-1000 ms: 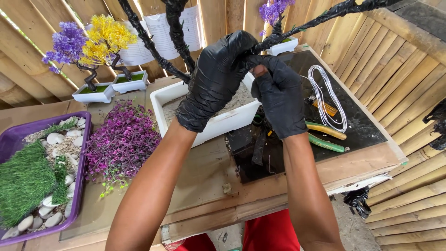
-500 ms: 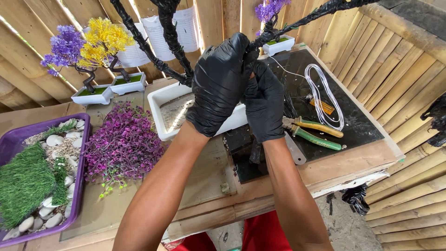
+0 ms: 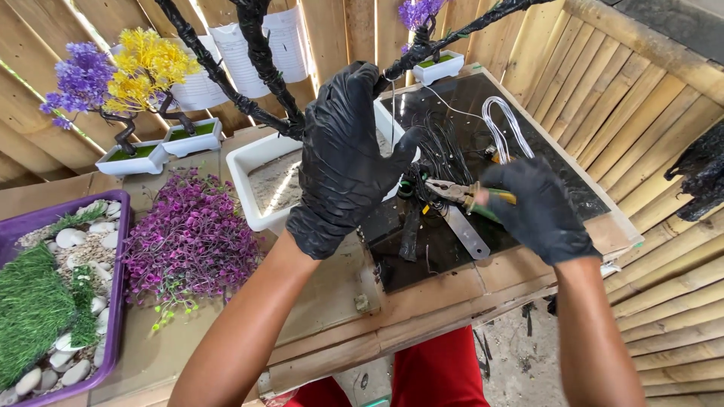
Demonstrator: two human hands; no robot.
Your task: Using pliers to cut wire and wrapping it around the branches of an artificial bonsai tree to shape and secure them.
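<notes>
My left hand (image 3: pixel 345 154), in a black glove, grips the black wrapped trunk of a bare wire tree (image 3: pixel 260 56) where its branches fork, above a white rectangular pot (image 3: pixel 249 162) with sandy fill. My right hand (image 3: pixel 532 207), also gloved, closes around the yellow and green handles of pliers (image 3: pixel 452 191) lying on a dark glossy board (image 3: pixel 528 128). A flat metal blade (image 3: pixel 464 232) lies just below the pliers. A bundle of thin black wire (image 3: pixel 441 147) and a loop of white wire (image 3: pixel 507 128) rest on the board.
A clump of purple artificial foliage (image 3: pixel 188 241) lies left of the pot. A purple tray (image 3: pixel 113 301) holds fake grass and white pebbles. Small potted trees with purple and yellow tops (image 3: pixel 128 75) stand at the back left, another one (image 3: pixel 430 38) at the back. A bamboo wall rises at right.
My right hand has left the tree trunk and moved right and down onto the pliers on the dark board. My left hand stays on the trunk.
</notes>
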